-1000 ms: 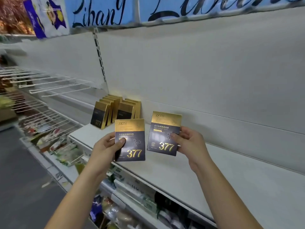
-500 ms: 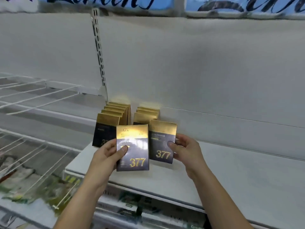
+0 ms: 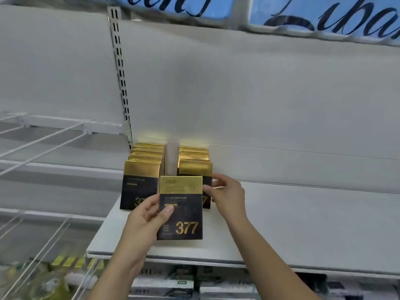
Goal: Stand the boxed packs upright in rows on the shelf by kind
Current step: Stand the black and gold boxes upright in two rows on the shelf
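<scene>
Over the shelf [image 3: 303, 224], the left hand [image 3: 147, 221] grips the near pack [image 3: 180, 207]; the right hand [image 3: 227, 198] pinches a row pack [image 3: 195, 168] behind.

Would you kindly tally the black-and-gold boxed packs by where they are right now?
Left row of black-and-gold boxed packs: about 5
Right row, front pack pinched by the right hand: about 4
Loose pack held in the left hand: 1
Total: about 10; rear packs overlap.

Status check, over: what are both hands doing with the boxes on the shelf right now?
Left hand grips a 377 box upright at the shelf front. Right hand pinches the right row's front box. Nothing blocks either row.
</scene>
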Demonstrator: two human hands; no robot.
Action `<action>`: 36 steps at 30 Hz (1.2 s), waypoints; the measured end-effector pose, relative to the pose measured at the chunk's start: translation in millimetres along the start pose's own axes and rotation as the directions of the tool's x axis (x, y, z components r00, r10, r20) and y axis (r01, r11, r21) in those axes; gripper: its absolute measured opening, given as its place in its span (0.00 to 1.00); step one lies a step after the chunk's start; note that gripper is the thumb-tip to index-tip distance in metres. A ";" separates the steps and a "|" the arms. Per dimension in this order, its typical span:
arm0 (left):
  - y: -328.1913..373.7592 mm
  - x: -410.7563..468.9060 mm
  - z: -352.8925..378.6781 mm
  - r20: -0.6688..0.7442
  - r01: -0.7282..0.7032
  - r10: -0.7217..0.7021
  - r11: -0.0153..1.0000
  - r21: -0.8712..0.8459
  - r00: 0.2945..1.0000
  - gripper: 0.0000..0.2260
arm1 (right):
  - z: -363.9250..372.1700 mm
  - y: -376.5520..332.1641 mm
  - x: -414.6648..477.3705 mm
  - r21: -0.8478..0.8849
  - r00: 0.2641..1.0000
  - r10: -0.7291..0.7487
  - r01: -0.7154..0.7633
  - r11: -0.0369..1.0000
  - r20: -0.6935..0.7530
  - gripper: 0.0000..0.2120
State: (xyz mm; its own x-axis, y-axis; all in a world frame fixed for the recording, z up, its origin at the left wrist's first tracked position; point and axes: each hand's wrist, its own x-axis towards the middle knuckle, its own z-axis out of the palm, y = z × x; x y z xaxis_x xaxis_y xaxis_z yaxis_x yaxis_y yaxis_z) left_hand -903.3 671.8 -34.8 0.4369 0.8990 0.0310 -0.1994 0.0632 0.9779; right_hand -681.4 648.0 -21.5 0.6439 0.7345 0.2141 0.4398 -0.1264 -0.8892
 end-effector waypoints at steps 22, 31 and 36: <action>1.9 14.4 18.2 -0.014 -0.065 0.068 0.986 0.154 0.998 0.22 | -31.2 -14.9 -63.2 0.298 0.967 0.043 -0.120 0.947 0.251 0.12; 9.6 12.4 10.6 -0.071 -0.045 0.077 0.926 0.374 0.994 0.21 | -25.3 1.3 -39.7 0.214 0.987 0.072 -0.102 0.972 0.143 0.11; 13.3 10.0 5.3 -0.078 -0.050 0.085 0.928 0.370 0.993 0.19 | -11.0 5.5 -27.4 0.192 0.990 0.077 -0.099 0.976 0.118 0.12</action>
State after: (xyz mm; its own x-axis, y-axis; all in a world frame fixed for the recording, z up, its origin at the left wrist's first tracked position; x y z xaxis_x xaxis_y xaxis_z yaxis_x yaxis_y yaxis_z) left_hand -896.9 679.3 -20.4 0.3483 0.9323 0.0973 0.1181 -0.1466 0.9821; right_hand -689.7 619.9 -27.8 0.5976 0.7961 0.0954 0.2450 -0.0680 -0.9671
